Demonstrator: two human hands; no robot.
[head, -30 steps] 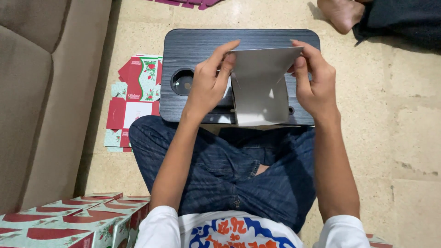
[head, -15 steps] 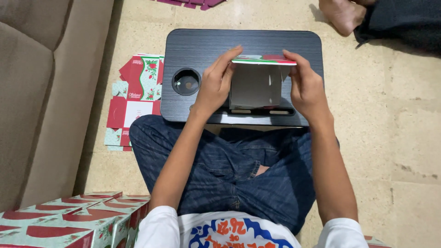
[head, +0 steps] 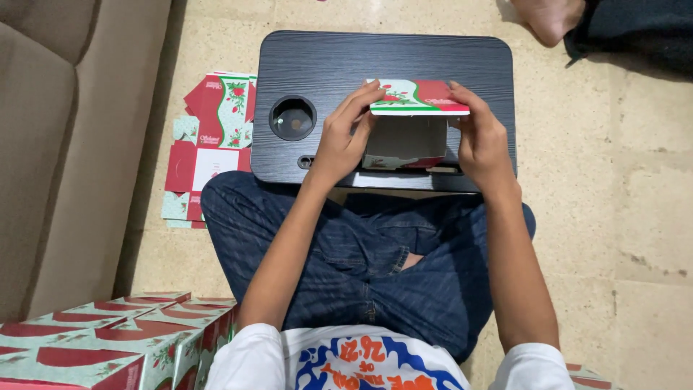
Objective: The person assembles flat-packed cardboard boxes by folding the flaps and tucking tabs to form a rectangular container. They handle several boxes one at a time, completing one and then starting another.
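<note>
A half-folded cardboard box [head: 411, 119], red, green and white with a flower print and a grey inside, stands over the dark lap desk [head: 332, 65]. My left hand [head: 348, 139] grips its left side, fingers curled over the top flap. My right hand [head: 482, 137] holds the right side the same way. The box's open side faces me, and its lower edge rests near the desk's front slot.
A round cup hole [head: 292, 118] sits in the desk's left part. Flat unfolded boxes [head: 209, 141] lie on the floor to the left, beside a beige sofa [head: 65, 144]. Several folded boxes [head: 108, 336] are stacked at bottom left. Another person's foot [head: 545, 18] shows at top right.
The flat grey sheet I held upright has been folded into a box shape; the printed top flap now faces up and both hands have closed in on its sides.
</note>
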